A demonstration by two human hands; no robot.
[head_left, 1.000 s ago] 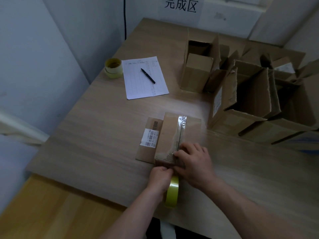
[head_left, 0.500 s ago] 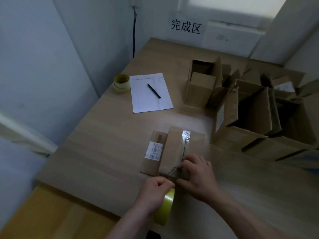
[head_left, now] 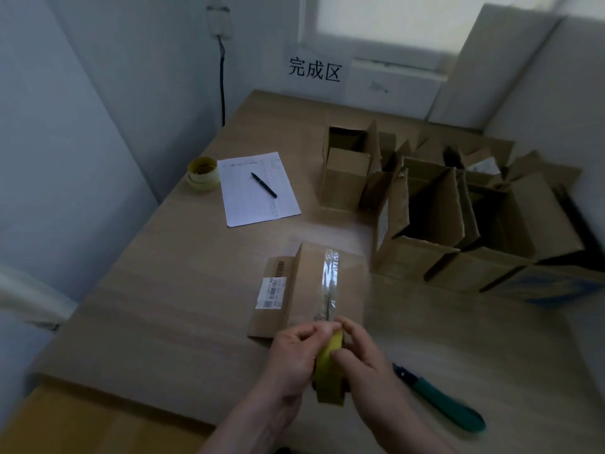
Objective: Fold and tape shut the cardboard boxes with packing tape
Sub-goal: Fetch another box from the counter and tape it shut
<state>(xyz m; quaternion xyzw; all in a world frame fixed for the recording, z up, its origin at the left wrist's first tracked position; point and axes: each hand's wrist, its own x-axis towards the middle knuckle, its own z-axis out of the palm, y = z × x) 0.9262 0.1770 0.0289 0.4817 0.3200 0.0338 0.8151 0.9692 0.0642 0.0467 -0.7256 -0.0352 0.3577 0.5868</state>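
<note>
Left hand (head_left: 296,350) curled round the yellow roll of packing tape (head_left: 330,371), held upright just off the near edge of the flat brown cardboard box (head_left: 306,290) on the wooden table (head_left: 163,306). Right hand (head_left: 363,358) pinching the roll's top edge, fingertips meeting the left thumb. Green-handled cutter (head_left: 442,401) lying right of the wrists.

The table (head_left: 183,290) was pale matt wood-grain; the box (head_left: 307,290) was matt brown cardboard with a glossy clear tape strip (head_left: 329,283) and a white paper label (head_left: 271,293). The yellowish tape roll (head_left: 330,371) looked smooth, the cutter (head_left: 448,407) green plastic
</note>
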